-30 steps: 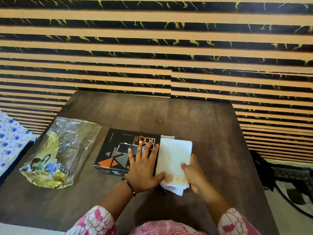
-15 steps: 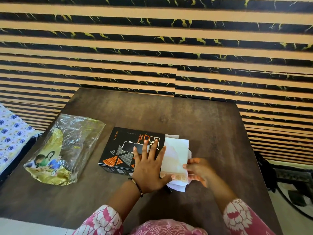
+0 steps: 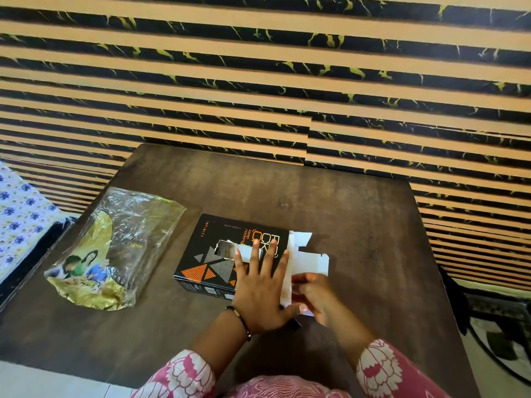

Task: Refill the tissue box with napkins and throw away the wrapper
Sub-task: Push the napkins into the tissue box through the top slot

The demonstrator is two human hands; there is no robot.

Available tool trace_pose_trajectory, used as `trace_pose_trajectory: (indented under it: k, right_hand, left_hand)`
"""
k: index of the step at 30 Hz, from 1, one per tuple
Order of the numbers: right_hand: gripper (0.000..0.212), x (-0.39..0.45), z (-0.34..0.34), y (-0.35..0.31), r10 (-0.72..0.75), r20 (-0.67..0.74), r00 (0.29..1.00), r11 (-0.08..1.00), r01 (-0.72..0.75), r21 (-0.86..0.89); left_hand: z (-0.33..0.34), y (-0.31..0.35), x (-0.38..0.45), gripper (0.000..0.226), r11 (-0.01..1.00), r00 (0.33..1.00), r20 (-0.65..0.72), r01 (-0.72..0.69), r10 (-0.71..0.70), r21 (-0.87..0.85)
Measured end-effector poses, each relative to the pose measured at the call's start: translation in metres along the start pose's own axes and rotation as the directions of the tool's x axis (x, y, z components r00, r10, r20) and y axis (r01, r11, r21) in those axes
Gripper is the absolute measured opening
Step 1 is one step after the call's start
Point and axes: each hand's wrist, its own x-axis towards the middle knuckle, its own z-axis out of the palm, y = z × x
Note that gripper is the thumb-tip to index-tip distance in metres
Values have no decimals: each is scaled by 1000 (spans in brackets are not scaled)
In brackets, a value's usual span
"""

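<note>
While the dark counter [image 3: 359, 225] carries everything, the crinkled clear-and-gold wrapper [image 3: 120, 248] lies empty at its left side, well apart from the black tissue box [image 3: 218, 254] at the middle. That box's right end flaps [image 3: 309, 254] stand open. The left hand [image 3: 258, 291] lies flat with fingers spread on the box top; the right hand [image 3: 311, 297] pinches the napkins [image 3: 286, 288] at the open end. Soft and light, they would likely buckle unless gripped along the folded edge. A second ago the white stack lay broadly exposed beside the box; now mostly a thin edge shows.
</note>
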Motion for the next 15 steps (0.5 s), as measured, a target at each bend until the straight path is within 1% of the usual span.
trace_pose_trajectory:
  k: [1,4,5,6,7,8,10,11,12,13,15]
  right_hand:
    - [22,-3,5,-1,-7,36,999,1000,8,-1]
    - [19,-14,18,-3,-16,233,972,1000,18,-5]
    - [20,-16,18,-3,-20,260,965,1000,19,3]
    - [23,-16,16,-3,-26,251,968,999,17,36]
    - [28,-13,13,-3,-40,209,977,995,20,97]
    - [32,-8,9,-4,-62,138,989,983,36,181]
    - [34,3,-2,-11,-125,-44,991,944,133,301]
    - [34,7,-9,-15,-167,-130,977,932,200,302]
    - [36,11,-15,-20,-216,-193,957,929,262,261]
    - [42,14,-20,-24,-267,-219,938,930,311,198]
    - [57,18,-26,-27,-326,-171,930,940,338,44]
  left_hand:
    - [1,0,0,102,1000,1000,6,-2,2,7]
    - [0,-1,1,106,999,1000,-16,5,-6,-36]
    - [1,-2,2,107,999,1000,-5,4,-4,-41]
    - [2,-3,1,108,999,1000,19,-6,6,-40]
    - [2,-3,0,109,999,999,43,-18,20,-39]
    - [4,-4,-2,111,999,998,48,-29,31,-35]
    - [5,-4,-1,116,999,997,65,-37,39,-37]
    - [5,-5,0,120,998,997,62,-41,43,-43]
    - [5,-5,0,123,998,998,53,-45,46,-33]
    - [3,-6,1,125,999,997,62,-50,52,-20]
    - [2,-8,1,126,998,994,97,-51,54,-32]
